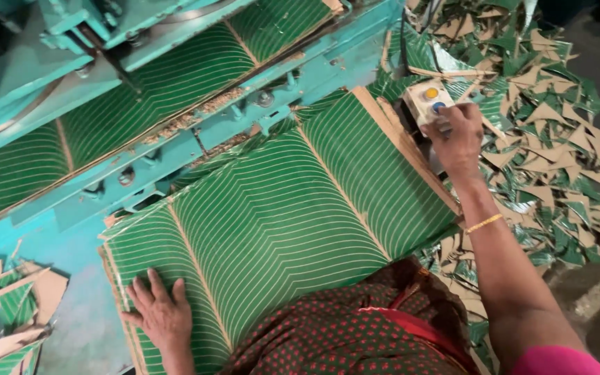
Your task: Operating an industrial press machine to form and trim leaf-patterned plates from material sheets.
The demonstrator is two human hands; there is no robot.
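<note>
The left hand (163, 316) lies open, flat on the green striped sheet stack (279, 215) at 7 o'clock, still outside the teal press (175, 104) — the right hand (458, 142), fingers curled, touches the button box (428, 101) at 2 o'clock, offcuts (557, 139) already heaped beyond.

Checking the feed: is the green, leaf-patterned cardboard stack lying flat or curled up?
Flat. The green leaf-patterned cardboard stack lies spread on the teal machine bed, with the left hand pressed palm-down on its corner.

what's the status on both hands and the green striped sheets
Left hand flat on stack of green leaf-patterned card sheets. Right hand on small control box with yellow and blue buttons. Triangular offcuts piled at right.
</note>
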